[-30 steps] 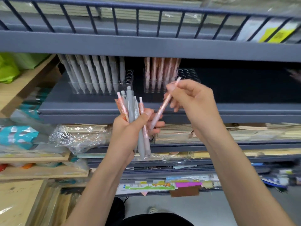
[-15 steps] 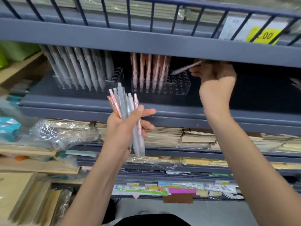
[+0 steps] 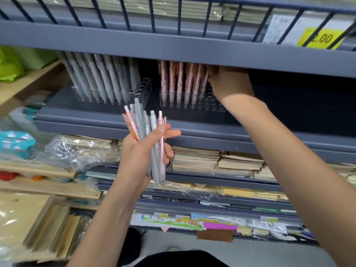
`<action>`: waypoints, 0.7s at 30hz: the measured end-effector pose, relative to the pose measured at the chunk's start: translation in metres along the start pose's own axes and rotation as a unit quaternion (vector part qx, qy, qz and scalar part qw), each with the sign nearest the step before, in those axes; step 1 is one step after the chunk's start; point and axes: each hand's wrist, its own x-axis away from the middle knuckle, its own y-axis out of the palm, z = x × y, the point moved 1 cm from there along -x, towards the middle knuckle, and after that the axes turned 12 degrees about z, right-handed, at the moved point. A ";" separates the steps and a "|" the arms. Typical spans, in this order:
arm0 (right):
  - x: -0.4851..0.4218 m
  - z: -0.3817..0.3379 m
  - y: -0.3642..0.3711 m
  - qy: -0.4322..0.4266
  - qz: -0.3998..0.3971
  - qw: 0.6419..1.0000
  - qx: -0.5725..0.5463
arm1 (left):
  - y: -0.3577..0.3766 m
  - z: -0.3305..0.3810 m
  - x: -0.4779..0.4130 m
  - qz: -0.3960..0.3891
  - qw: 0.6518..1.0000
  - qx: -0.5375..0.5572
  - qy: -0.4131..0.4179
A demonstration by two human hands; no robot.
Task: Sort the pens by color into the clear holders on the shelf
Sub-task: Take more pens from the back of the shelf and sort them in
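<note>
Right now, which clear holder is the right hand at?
The pink-pen holder, right of the grey-pen holder; the right hand is at its right end, while the left hand grips mixed pens.

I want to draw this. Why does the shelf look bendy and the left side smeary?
Head view: the wide-angle lens bows the shelf rail; the teal packet at the left edge is blurred; the right hand sits in shadow under that rail.
</note>
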 end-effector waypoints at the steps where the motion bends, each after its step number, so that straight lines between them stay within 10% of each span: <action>1: 0.000 0.000 0.000 0.003 -0.009 1.000 0.004 | 0.000 -0.001 -0.001 -0.003 1.000 0.001 0.000; 15: 0.031 0.012 -0.018 -0.004 0.061 0.989 -0.132 | 0.016 -0.004 -0.003 -0.059 0.998 0.005 0.005; 21: 0.065 0.008 -0.024 -0.047 -0.193 0.958 -0.208 | 0.026 -0.007 -0.002 -0.088 0.996 0.000 0.009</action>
